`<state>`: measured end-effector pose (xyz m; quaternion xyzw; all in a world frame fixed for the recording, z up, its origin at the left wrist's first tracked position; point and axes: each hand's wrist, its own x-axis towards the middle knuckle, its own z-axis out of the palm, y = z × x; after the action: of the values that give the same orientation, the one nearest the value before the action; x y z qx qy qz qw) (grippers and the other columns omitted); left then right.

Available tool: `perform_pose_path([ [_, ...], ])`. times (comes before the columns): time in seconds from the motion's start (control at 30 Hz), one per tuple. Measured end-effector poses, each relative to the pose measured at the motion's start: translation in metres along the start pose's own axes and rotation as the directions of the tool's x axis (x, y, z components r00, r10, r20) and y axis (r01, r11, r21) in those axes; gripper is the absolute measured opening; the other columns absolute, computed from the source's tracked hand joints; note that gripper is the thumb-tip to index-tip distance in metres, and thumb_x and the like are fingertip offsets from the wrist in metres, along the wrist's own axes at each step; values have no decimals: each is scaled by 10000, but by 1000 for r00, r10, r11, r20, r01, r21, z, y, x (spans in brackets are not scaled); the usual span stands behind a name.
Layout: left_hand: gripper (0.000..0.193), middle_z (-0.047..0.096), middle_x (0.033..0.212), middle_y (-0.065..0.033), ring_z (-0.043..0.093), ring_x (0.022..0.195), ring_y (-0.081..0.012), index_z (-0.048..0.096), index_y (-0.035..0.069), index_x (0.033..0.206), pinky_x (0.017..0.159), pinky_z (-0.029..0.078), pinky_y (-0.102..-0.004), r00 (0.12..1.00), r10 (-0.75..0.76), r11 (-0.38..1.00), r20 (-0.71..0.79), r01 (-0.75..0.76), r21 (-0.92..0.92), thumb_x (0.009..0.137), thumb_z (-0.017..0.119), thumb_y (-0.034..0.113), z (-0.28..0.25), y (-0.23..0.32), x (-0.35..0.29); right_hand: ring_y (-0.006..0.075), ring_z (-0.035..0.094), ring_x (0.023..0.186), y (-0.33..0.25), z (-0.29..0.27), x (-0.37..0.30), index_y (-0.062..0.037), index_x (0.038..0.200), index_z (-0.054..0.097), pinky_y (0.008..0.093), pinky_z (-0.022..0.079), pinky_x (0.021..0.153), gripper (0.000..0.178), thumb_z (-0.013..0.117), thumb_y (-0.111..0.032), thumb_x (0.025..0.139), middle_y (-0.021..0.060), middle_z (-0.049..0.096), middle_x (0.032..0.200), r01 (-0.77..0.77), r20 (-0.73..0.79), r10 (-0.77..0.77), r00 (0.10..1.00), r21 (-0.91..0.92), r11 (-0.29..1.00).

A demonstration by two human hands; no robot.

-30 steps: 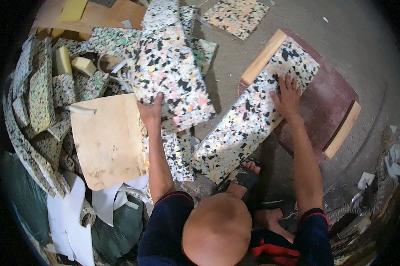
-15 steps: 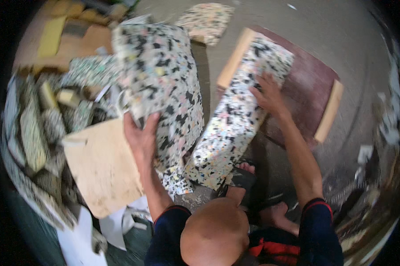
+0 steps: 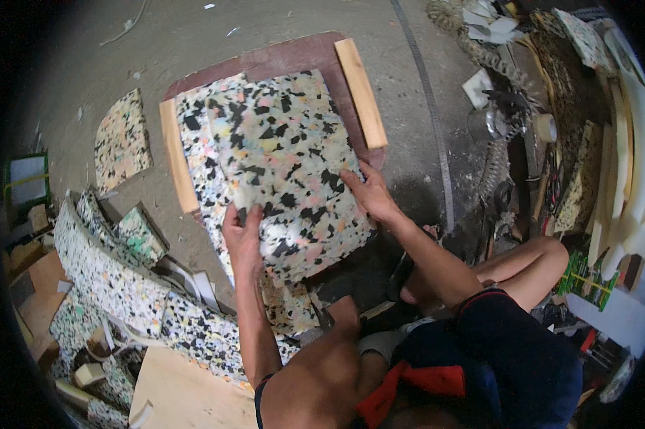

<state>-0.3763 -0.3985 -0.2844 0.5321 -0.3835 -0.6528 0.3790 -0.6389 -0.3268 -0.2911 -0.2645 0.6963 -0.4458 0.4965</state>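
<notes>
Half a second ago the rebonded-foam sheet (image 3: 286, 157) was over by the scrap pile, with only the left hand (image 3: 242, 232) at it; now it is over the maroon board (image 3: 279, 53), largely covering the foam strip (image 3: 192, 121), whose left margin still shows. The left hand grips the sheet's lower left edge, thumb on top. The right hand (image 3: 372, 193), which had been on the strip, now holds the sheet's right edge, its underside fingers partly hidden. So both hands control the sheet, between the left wooden bar (image 3: 177, 154) and right wooden bar (image 3: 360, 93). Whether it rests fully on the strip cannot be told.
</notes>
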Motion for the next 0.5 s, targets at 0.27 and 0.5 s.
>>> perform_pose_path([
  [0.27,343,709,1091,-88,622,926,-137,644,-54,1227,822,502,-287,996,-84,990,4,83,117,988,697,186,40,-5,56,135,558,770,36,-28,49,33,1069,606,296,481,663,496,826,-358,857,48,594,849,21,-253,-36,967,-62,998],
  [0.5,302,708,1015,-68,609,874,-123,664,-53,1157,768,498,-279,998,-59,998,20,58,26,981,711,189,51,-22,88,161,611,797,23,-41,45,26,1216,506,308,502,645,654,848,-366,821,102,624,935,-181,-221,157,963,-95,979],
])
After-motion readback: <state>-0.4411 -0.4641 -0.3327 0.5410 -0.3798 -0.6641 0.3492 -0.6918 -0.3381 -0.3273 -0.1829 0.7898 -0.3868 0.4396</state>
